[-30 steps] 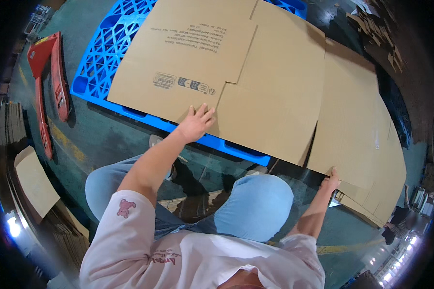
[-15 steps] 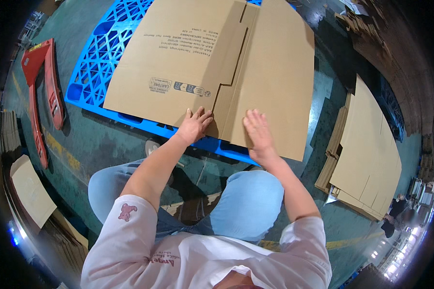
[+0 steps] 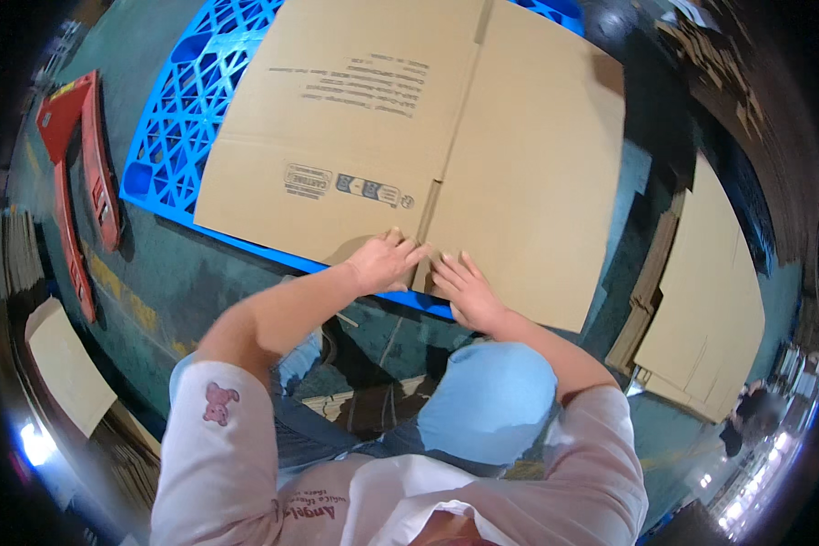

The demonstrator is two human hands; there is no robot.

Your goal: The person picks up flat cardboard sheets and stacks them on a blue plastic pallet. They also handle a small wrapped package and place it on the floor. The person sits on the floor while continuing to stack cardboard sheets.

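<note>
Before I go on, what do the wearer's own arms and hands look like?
The left sleeve is short and white with a pink bear print; the right sleeve is short, white and plain where visible. The left hand and right hand are ungloved, with no wristwear visible.

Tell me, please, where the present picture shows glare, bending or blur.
Head view: a light glares at the lower left; head view: the cardboard stack at right curves along the rim; head view: print on the flattened carton looks slightly smeared.
</note>
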